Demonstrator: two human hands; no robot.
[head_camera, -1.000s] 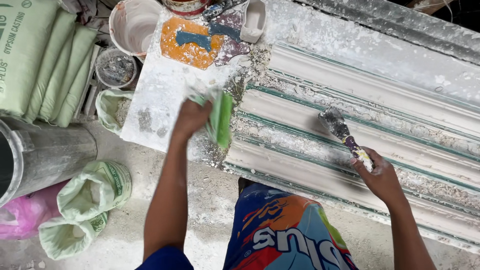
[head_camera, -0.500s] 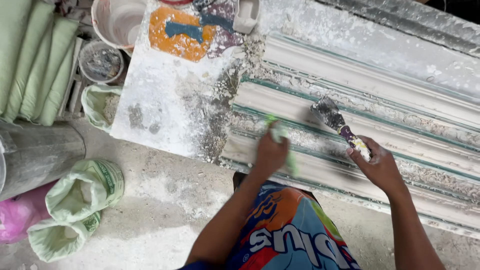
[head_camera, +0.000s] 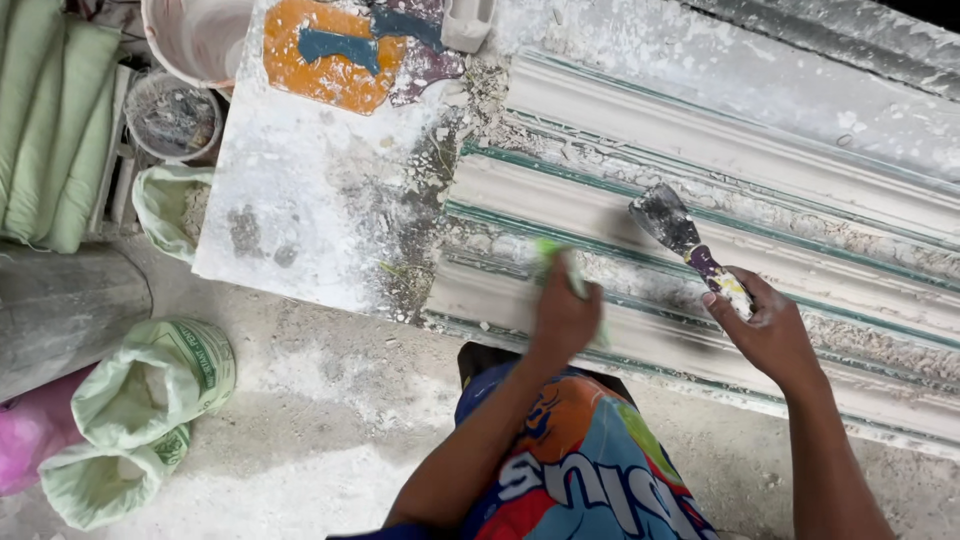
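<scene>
The left hand (head_camera: 563, 318) is closing around a green brush (head_camera: 556, 262), whose blurred green end is sticking out past the fingers and pointing up and to the left in the head view, away from the person, while it is pressing onto the long plaster moulding (head_camera: 760, 190). The right hand (head_camera: 768, 335) is wrapping its fingers around the pale, plaster-caked handle of a putty knife (head_camera: 680, 237); the knife's long axis is running diagonally, with the broad dark blade pointing up and left and lying flat against one of the moulding's ridges, the handle trailing down and right into the palm. The two tools are lying roughly parallel, near each other but not touching. The moulding itself is stretching from the middle of the frame out to the right edge, its ribs edged with thin green lines and crusted with crumbly white residue. To its left a dusty white board (head_camera: 300, 210) is carrying an orange trowel (head_camera: 335, 60). Further left, a white bucket (head_camera: 195, 40), a small grey tub (head_camera: 175, 115) and open green sacks (head_camera: 150, 385) are sitting on the powdery floor.
</scene>
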